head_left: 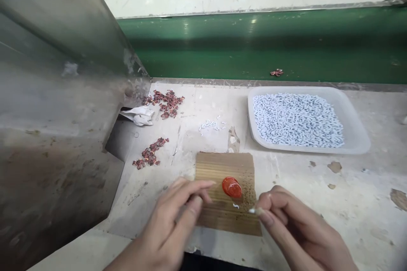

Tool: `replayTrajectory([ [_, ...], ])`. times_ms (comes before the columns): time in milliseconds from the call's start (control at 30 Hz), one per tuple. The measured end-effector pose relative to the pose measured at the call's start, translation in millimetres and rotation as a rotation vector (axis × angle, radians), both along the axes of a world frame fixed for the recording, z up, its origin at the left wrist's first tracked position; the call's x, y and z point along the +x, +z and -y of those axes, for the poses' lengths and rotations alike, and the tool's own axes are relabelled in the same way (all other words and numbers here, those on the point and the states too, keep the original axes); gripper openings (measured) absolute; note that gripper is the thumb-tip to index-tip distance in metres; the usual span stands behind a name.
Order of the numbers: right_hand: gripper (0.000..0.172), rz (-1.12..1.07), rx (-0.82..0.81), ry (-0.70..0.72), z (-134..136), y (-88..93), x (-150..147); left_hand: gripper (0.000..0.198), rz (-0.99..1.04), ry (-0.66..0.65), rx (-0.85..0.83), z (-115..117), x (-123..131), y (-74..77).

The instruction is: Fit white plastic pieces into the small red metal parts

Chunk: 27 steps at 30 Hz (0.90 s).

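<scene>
My right hand [297, 224] pinches a small white piece [252, 211] between thumb and forefinger, just over the right edge of a brown cardboard sheet [210, 165]. My left hand [178, 216] hovers at the sheet's left side, its forefinger stretched out and its thumb apart, with nothing visible between them. On the cardboard lies a glossy puddle of red-orange liquid [232, 187]. Just below the puddle rests a tiny wavy white piece [235, 206]. Small dark specks cover the cardboard's right part.
A translucent tub [356, 135] full of small pale-blue wavy pieces [295, 118] stands at the right. More white pieces [210, 125] are scattered mid-table. Dark red clusters lie at the left [170, 103], beside crumpled white tissue [140, 115]. A metal panel [63, 93] flanks the left; a green belt [216, 51] runs behind.
</scene>
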State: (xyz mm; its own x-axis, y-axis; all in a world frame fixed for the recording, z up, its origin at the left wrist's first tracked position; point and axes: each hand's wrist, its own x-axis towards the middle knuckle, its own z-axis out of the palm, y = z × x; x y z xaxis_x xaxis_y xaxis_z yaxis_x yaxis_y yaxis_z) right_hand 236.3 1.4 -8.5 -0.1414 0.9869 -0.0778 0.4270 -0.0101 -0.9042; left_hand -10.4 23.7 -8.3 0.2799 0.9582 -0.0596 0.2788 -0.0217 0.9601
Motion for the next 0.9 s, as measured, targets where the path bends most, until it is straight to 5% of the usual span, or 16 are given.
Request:
replayTrajectory([
  [133,0.022,0.375,0.129,0.195,-20.3,-5.1,24.3,0.035,-0.336,-0.064,0.145,-9.4,-39.6,-18.3],
  [333,0.033,0.615,0.320,0.420,-44.8,0.0,12.1,0.032,-0.368,-0.086,0.407,-9.6,-58.2,-38.0],
  [500,0.044,0.652,0.396,0.502,-53.3,4.5,6.4,0.035,-0.473,-0.099,0.386,-6.6,-67.7,-25.3],
  [633,0.044,0.667,0.468,0.493,-53.9,4.1,10.4,0.038,-0.639,-0.292,0.274,-8.0,-75.3,-11.8],
  [900,0.046,0.688,0.477,0.519,-58.2,5.0,5.5,0.021,-0.550,-0.358,0.134,-21.1,-72.9,-0.2],
])
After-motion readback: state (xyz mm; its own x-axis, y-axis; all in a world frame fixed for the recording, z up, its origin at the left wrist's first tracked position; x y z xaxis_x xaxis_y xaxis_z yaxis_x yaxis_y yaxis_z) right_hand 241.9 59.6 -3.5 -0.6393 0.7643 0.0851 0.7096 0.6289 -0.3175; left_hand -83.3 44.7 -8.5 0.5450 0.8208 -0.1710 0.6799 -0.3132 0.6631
